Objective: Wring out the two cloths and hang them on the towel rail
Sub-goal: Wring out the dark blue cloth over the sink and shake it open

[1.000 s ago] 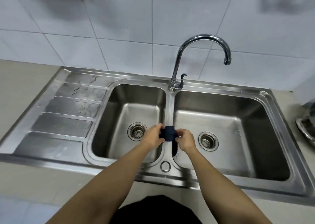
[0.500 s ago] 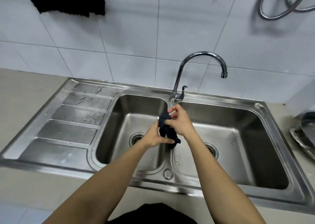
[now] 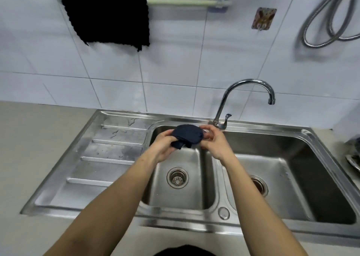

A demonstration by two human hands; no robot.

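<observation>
Both hands raised over the far part of the left basin (image 3: 175, 195) of a steel double sink (image 3: 224, 228), sharing one bunched dark blue cloth (image 3: 188, 135). Left hand (image 3: 162, 148) under and left of the bundle, fingers curled up round its lower left edge, a short folded tail of fabric hanging by the palm. Right hand (image 3: 213, 142) at the bundle's right edge, thumb and fingertips pinching the fabric, wrist over the divider between the two basins. Cloth held in the air, clear of the basin floor, just near of the sink's far rim and left of the base of the tap (image 3: 220, 123). High on the tiled wall at far left, a second cloth (image 3: 109, 18), black, draped over the pale green towel rail (image 3: 187, 2), spread flat and hanging slightly askew, its right edge partway along the rail, the rest of the rail to the right bare up to its bracket. Right of the rail, a small square wall hook (image 3: 264, 18); further right, a looped metal hose (image 3: 329, 21) hanging against the tiles. Gooseneck spout arching right over the right basin (image 3: 282, 177). Round strainer drain (image 3: 177, 177) in the left basin, another partly hidden behind the right forearm. Ribbed drainboard (image 3: 105, 158) on the left, spotted with water drops. Beige countertop (image 3: 29, 148) left of the sink.
</observation>
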